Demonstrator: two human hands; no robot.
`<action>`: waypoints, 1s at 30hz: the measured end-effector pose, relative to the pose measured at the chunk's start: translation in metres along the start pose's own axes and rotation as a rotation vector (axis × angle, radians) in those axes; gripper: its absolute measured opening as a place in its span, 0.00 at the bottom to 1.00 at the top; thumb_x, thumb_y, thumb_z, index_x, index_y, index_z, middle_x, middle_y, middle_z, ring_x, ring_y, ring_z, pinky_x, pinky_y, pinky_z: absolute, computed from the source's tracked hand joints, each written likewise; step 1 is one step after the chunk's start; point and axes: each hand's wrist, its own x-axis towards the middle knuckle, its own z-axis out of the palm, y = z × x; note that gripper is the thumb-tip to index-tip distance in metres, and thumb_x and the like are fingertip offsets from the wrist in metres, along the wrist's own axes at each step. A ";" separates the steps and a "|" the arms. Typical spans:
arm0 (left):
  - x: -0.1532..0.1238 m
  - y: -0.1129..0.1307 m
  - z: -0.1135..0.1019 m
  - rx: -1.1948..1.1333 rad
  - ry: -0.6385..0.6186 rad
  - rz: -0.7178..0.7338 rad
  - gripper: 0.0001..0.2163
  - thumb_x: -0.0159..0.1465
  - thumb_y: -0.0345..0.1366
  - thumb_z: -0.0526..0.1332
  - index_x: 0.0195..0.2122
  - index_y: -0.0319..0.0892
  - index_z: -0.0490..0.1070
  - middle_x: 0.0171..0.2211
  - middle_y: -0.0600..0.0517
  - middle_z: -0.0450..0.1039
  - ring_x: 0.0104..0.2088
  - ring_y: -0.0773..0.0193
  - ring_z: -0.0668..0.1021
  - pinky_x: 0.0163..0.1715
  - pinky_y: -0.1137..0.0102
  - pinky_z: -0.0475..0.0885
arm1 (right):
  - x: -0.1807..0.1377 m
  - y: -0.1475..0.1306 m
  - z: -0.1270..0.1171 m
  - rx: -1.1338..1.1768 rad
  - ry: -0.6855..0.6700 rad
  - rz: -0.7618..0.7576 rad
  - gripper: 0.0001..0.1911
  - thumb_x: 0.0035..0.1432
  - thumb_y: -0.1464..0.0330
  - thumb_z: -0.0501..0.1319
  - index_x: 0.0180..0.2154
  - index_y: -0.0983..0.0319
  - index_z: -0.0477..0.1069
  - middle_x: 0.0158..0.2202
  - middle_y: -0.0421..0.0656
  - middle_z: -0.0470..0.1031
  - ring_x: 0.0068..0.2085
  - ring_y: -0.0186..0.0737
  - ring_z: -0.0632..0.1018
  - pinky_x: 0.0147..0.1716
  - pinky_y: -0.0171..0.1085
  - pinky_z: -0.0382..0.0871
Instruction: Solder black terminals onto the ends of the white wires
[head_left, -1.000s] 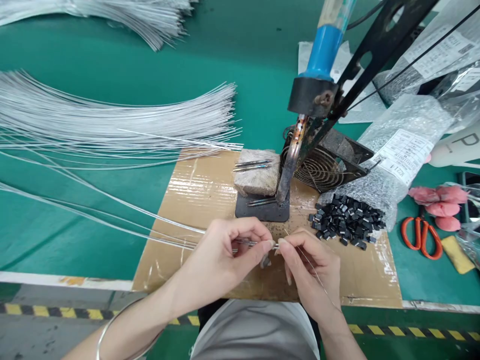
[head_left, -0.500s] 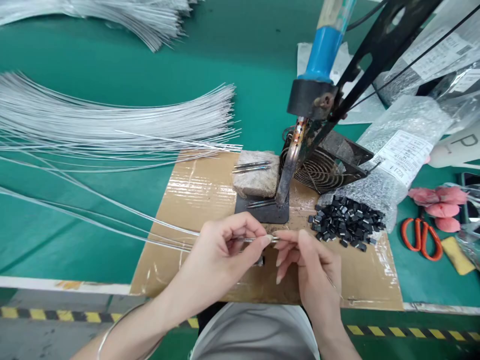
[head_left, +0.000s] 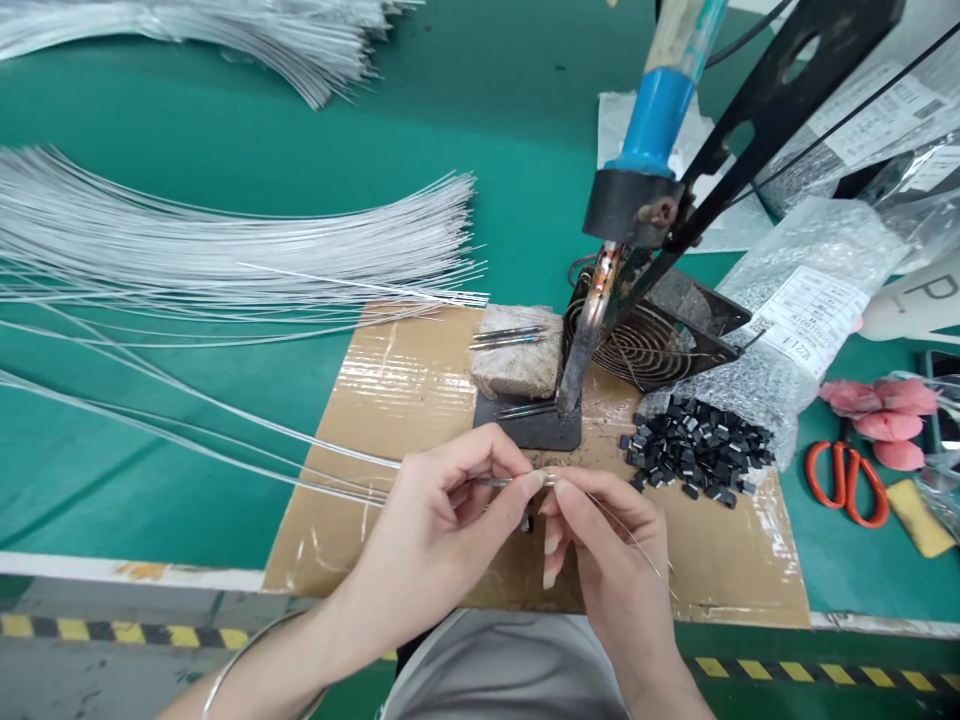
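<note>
Pale thin cables (head_left: 330, 484) run in from the left across the cardboard and into my left hand (head_left: 457, 530). That hand is closed, thumb and forefinger pinching the cables close to their ends. Right beside its fingertips, my right hand (head_left: 611, 540) is closed too, thumb and forefinger pinched on the cable tips. A thin silvery wire (head_left: 634, 540) trails from the right fingertips back over that hand. The fingers largely cover the cable ends. A small dark piece (head_left: 529, 522) shows partly below the left thumb.
A soldering iron (head_left: 589, 325) on a black arm points down behind my hands, near a stained block (head_left: 517, 350) and a small fan (head_left: 645, 340). Black connectors (head_left: 697, 450) are heaped at right, near orange-handled scissors (head_left: 847, 485). Cable bundles (head_left: 262, 240) lie left on the green table.
My right hand has moved slightly left, and its thumb has closed against the forefinger at the cable tips. More of the thin wire shows across it. The left hand keeps its pinch.
</note>
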 end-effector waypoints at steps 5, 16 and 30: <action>-0.004 -0.001 -0.001 0.118 0.006 0.023 0.11 0.73 0.39 0.61 0.32 0.43 0.75 0.24 0.55 0.74 0.23 0.68 0.71 0.21 0.72 0.59 | 0.000 -0.001 0.001 -0.006 -0.013 0.007 0.08 0.55 0.59 0.79 0.33 0.56 0.88 0.25 0.37 0.82 0.20 0.27 0.76 0.18 0.25 0.74; -0.005 0.003 -0.003 0.156 -0.033 -0.002 0.12 0.72 0.40 0.60 0.31 0.43 0.74 0.23 0.55 0.72 0.22 0.68 0.69 0.21 0.72 0.58 | 0.008 0.000 -0.014 0.003 -0.142 0.070 0.10 0.56 0.59 0.78 0.32 0.58 0.87 0.25 0.39 0.82 0.19 0.30 0.75 0.16 0.28 0.76; -0.007 -0.004 0.002 0.134 0.041 0.021 0.11 0.73 0.38 0.61 0.32 0.43 0.75 0.24 0.55 0.73 0.23 0.68 0.70 0.22 0.71 0.60 | 0.010 0.005 -0.017 0.083 -0.197 0.089 0.05 0.61 0.62 0.76 0.36 0.57 0.88 0.28 0.38 0.82 0.21 0.26 0.76 0.18 0.22 0.75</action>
